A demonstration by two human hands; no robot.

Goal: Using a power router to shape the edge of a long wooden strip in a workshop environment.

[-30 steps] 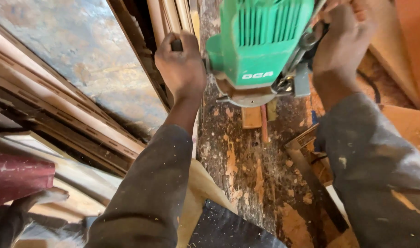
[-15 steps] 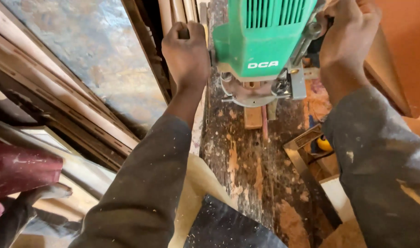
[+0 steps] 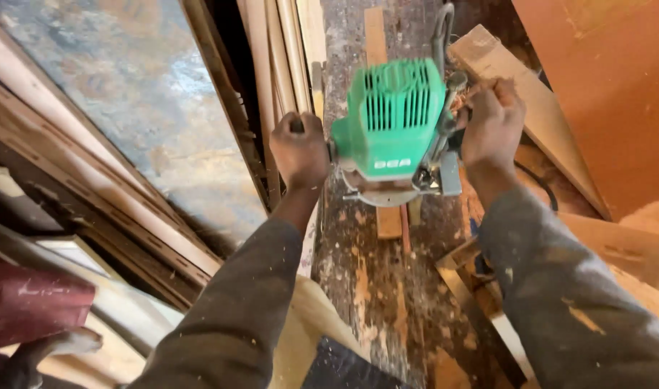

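Hands grip a green router [image 3: 393,119] by its side handles, left hand [image 3: 299,150] and right hand [image 3: 492,124] both closed tight; it sits on a wood strip [image 3: 387,220] on the stained counter [image 3: 365,288].

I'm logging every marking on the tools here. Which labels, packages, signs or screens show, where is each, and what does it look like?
Label: small white lettering on the lower face of the green router, held between the left hand and the right hand.
Packages, signs, screens: none in view.
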